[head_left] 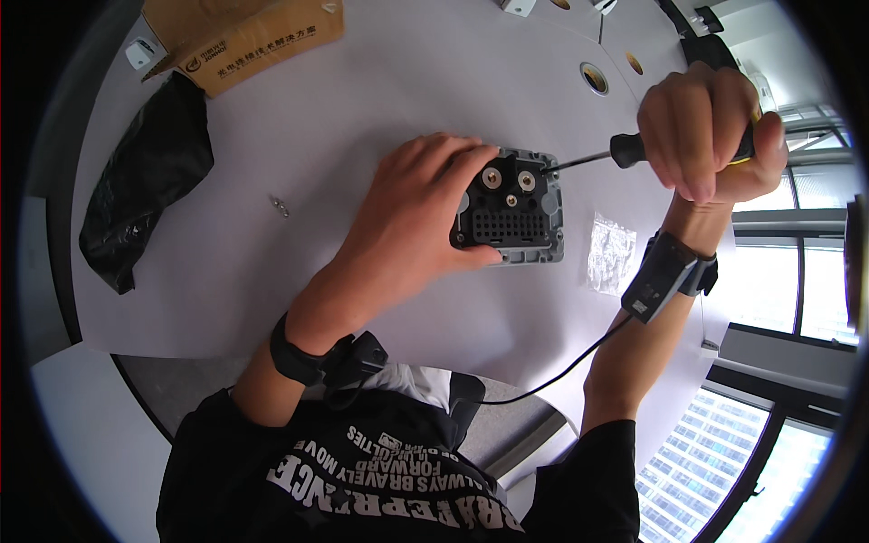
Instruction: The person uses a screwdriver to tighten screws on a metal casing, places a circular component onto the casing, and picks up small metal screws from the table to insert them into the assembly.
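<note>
A grey rectangular connector housing with a black insert (512,204) lies on the white table. Two large round metal contacts, a smaller one below them and a grid of small square holes show in the insert. My left hand (416,208) grips the housing along its left side, thumb at the lower edge and fingers at the upper. In my right hand (706,136) is a screwdriver (626,151) with a black and yellow handle, held in a fist. Its shaft slants left and its tip meets the insert's upper right corner. Whether a screw sits under the tip is hidden.
Small metal parts (280,206) lie left of my left hand. A clear plastic bag (612,253) rests right of the housing. Farther left are a black bag (149,181) and an open cardboard box (262,45). Round grommets (594,79) sit in the tabletop. A cable (570,366) runs from my right wrist device.
</note>
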The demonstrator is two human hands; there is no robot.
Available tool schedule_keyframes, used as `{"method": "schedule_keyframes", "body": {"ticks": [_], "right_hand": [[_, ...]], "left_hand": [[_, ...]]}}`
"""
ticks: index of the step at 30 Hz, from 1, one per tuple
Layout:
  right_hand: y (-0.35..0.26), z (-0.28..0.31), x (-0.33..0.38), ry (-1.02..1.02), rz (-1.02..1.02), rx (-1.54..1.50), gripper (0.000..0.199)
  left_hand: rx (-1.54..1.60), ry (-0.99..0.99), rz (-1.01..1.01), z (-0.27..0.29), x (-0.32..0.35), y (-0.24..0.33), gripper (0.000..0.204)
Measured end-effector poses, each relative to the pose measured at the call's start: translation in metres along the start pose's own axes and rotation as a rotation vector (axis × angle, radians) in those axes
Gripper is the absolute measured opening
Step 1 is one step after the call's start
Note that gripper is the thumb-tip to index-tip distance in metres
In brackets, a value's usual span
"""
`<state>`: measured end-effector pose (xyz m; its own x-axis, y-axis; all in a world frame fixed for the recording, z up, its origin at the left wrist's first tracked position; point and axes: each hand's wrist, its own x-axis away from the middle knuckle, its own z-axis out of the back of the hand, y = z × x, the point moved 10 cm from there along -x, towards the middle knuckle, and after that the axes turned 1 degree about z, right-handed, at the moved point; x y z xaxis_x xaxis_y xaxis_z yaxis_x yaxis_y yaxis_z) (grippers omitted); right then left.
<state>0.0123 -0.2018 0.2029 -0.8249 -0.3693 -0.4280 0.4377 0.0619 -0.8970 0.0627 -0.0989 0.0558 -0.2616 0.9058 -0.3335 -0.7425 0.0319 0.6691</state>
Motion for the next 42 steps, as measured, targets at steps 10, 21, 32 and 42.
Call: {"method": "schedule_keyframes", "body": {"ticks": [10, 21, 32, 42], "right_hand": [[-0.016, 0.018, 0.03, 0.519, 0.124, 0.226, 0.032], [-0.023, 0.013, 0.04, 0.897, 0.151, 0.439, 0.034], [-0.027, -0.001, 0.054, 1.166, 0.2, 0.641, 0.038], [-0.039, -0.012, 0.078, 1.447, 0.276, 0.778, 0.035]], "left_hand": [[0.004, -0.011, 0.037, -0.005, -0.003, 0.007, 0.09], [-0.006, -0.005, 0.061, -0.006, -0.003, 0.008, 0.091], [-0.002, 0.039, 0.046, -0.006, 0.001, 0.01, 0.094], [-0.01, 0.118, 0.059, -0.011, 0.001, 0.019, 0.081]]}}
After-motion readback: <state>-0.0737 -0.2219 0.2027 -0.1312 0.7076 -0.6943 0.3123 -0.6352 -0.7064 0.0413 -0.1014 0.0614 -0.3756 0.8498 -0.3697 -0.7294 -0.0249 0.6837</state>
